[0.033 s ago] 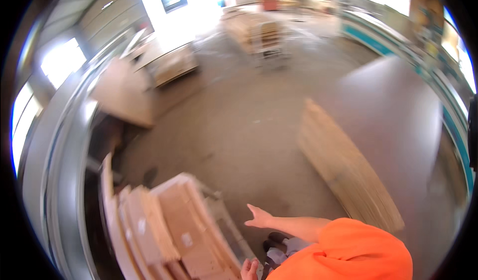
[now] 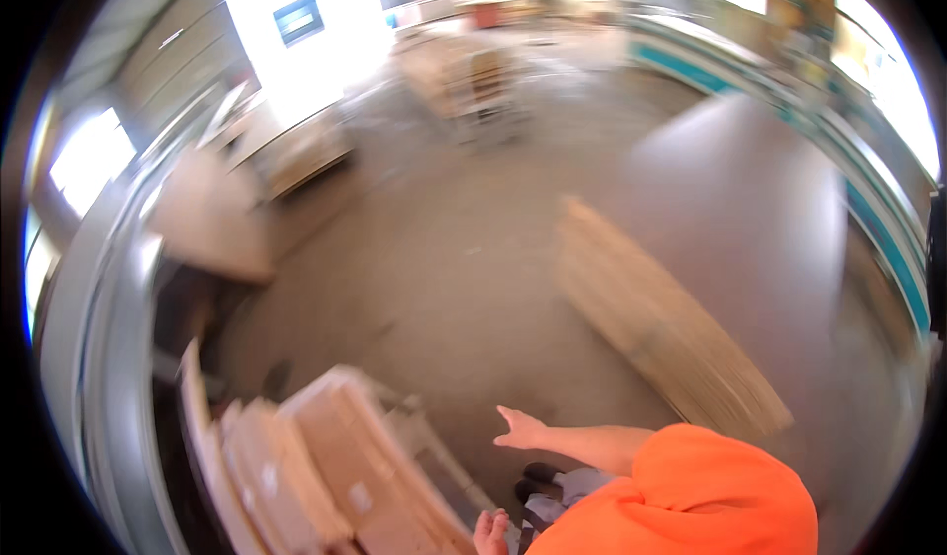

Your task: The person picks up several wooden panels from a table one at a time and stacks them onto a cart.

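Observation:
My right hand (image 2: 519, 428) reaches out over the floor at the end of a bare forearm, below an orange sleeve (image 2: 705, 486). It holds nothing; one finger points outward and the others are loosely bent. My left hand (image 2: 490, 532) shows only in part at the lower edge, fingers slightly curled and apart, with nothing visible in it. Nearest to it are wood panels (image 2: 360, 456), stacked upright and leaning on a cart (image 2: 434, 446). Whether the left hand touches them I cannot tell. My dark shoes (image 2: 538, 474) show below the right forearm.
At the right lies a stack of long wood strips (image 2: 671, 318) beside a wide grey sheet (image 2: 740, 190). A long metal machine (image 2: 113, 358) runs along the left. Farther off stand a tan panel (image 2: 212, 210), a loaded trolley (image 2: 483, 86) and a teal-striped machine (image 2: 681, 67).
The view has swung to the right, so the panels, strips and machines sit farther left. Both hands keep nearly the same pose and place in view.

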A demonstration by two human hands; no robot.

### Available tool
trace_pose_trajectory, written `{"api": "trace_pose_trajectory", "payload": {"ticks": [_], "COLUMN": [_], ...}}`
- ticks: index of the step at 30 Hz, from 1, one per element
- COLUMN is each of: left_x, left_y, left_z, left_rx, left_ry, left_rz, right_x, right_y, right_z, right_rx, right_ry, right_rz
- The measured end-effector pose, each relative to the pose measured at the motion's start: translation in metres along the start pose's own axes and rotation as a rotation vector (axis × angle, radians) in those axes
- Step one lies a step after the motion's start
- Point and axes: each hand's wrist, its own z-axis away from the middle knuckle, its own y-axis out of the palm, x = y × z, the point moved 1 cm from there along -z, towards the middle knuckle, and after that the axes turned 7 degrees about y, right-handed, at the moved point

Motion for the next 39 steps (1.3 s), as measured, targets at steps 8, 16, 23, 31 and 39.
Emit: {"api": "trace_pose_trajectory", "payload": {"ticks": [8, 16, 23, 31, 39], "left_x": [0.041, -0.012, -0.067, -0.034, -0.058], "left_y": [0.058, 0.158, 0.26, 0.307, 0.337], "left_z": [-0.118, -0.132, -0.118, -0.114, -0.116], "left_rx": [0.781, 1.523, 1.165, 1.341, 1.248], "left_ry": [-0.002, 0.654, 0.045, 0.138, 0.326], "left_rz": [-0.239, -0.677, -0.659, -0.851, -0.935], "right_x": [-0.198, -0.384, -0.291, -0.328, -0.332], "right_y": [-0.156, 0.116, 0.097, -0.004, 0.038], "right_z": [0.207, 0.371, 0.377, 0.316, 0.316], "right_rx": [-0.761, -1.045, -0.642, -1.135, -0.785], "right_ry": [0.808, 1.195, 1.343, 0.959, 1.098], "right_rz": [-0.309, -0.776, -0.939, -0.969, -0.898]}}
